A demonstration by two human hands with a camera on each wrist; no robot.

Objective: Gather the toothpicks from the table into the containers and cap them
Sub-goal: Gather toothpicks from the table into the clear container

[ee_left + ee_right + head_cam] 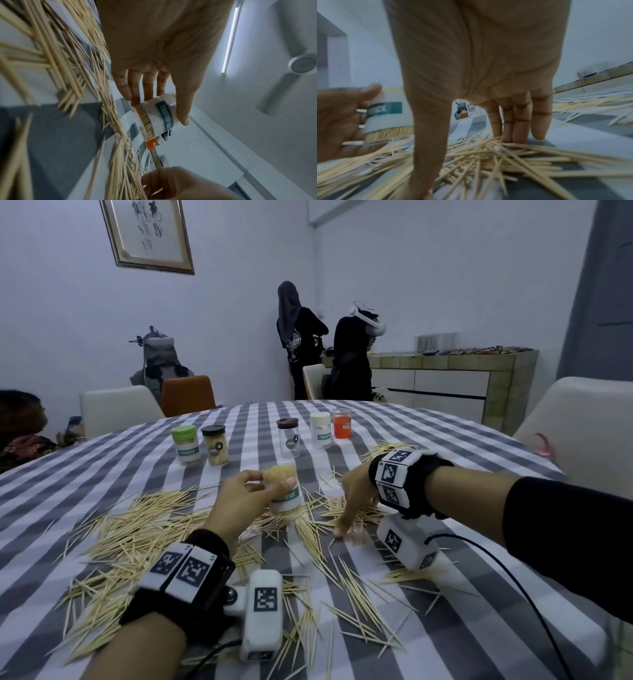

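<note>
My left hand (pixel 272 481) grips an uncapped clear container (pixel 286 501) with a teal "TOOTHPICK" label, packed with toothpicks and tilted just above the table. In the left wrist view the thumb and fingers wrap round the container (pixel 154 116). My right hand (pixel 354 518) reaches down to the right of it, thumb and straight fingers spread and touching a heap of toothpicks (pixel 488 155) on the checked cloth. Loose toothpicks (pixel 144 529) cover the near half of the table. The held container (pixel 388 115) shows at the left of the right wrist view.
Behind stand several capped containers: green cap (pixel 186 445), black cap (pixel 215 445), brown cap and empty (pixel 288 438), white cap (pixel 321 430), and an orange jar (pixel 342 423). Chairs ring the table (pixel 445 440). Two people stand by a counter (pixel 445 364) at the back.
</note>
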